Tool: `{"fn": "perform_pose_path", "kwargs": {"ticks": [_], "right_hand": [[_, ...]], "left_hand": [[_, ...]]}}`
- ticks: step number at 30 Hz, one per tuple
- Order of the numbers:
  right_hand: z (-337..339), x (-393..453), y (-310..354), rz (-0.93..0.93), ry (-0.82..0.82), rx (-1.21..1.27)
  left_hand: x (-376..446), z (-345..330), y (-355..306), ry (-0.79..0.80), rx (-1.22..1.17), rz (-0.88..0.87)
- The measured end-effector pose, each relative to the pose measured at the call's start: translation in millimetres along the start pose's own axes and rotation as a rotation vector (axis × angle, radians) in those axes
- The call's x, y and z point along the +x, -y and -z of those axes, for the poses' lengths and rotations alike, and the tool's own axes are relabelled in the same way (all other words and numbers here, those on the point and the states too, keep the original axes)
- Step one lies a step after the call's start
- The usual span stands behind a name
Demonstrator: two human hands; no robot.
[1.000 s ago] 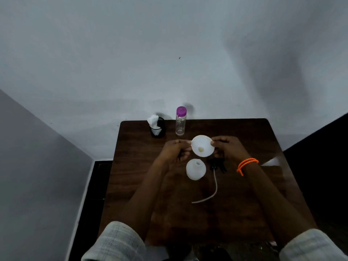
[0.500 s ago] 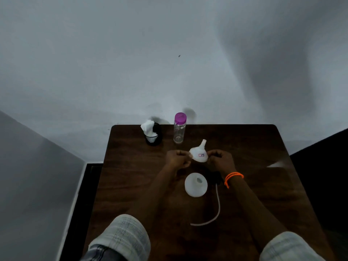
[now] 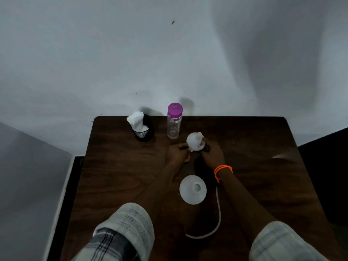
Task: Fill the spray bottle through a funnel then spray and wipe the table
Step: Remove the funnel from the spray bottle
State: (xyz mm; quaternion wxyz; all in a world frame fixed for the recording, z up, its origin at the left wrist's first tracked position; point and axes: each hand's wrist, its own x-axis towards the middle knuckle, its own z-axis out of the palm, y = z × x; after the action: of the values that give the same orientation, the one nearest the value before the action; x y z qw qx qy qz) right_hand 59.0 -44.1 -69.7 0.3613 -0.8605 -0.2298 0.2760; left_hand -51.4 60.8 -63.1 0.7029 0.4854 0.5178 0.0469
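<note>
A white funnel (image 3: 194, 142) hangs above the middle of the dark wooden table (image 3: 116, 176), spout pointing up and away, a small sticker on its side. My left hand (image 3: 178, 153) pinches its left rim and my right hand (image 3: 212, 153) grips its right side. Nearer to me, the white spray bottle (image 3: 193, 189) stands upright with its neck uncovered. The sprayer's white dip tube (image 3: 218, 213) curls over the table to the bottle's right, with its black head mostly hidden under my right wrist.
A clear water bottle with a purple cap (image 3: 174, 120) stands at the back edge. Left of it is a black mesh cup holding white tissues (image 3: 141, 127). A grey wall rises right behind the table, and dark floor lies on both sides.
The funnel turned over: its wide mouth faced me before, now its spout points up. Both hands moved with it, away from the spray bottle toward the back.
</note>
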Motion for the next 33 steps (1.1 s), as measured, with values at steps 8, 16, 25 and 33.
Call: {"fn": "perform_pose_path", "kwargs": {"ticks": [8,16,25,33], "right_hand": [[5.5,30.8,2.2,-0.004,0.112,-0.246],[50.7,-12.9,-12.0,-0.135,0.04,-0.307],[68.9,-82.6,-48.4,-0.238,0.0,-0.397],[41.6,-123.8,-37.0,-0.344,-0.119,-0.274]], "left_hand": [[-0.7,5.0,-22.8,0.083,0.164,-0.009],[-27.2,22.4,-8.1,0.005,0.198,0.022],[-93.9,39.7,15.9,0.083,0.02,0.07],[-131.5,53.6,42.3,0.274,0.247,-0.027]]}}
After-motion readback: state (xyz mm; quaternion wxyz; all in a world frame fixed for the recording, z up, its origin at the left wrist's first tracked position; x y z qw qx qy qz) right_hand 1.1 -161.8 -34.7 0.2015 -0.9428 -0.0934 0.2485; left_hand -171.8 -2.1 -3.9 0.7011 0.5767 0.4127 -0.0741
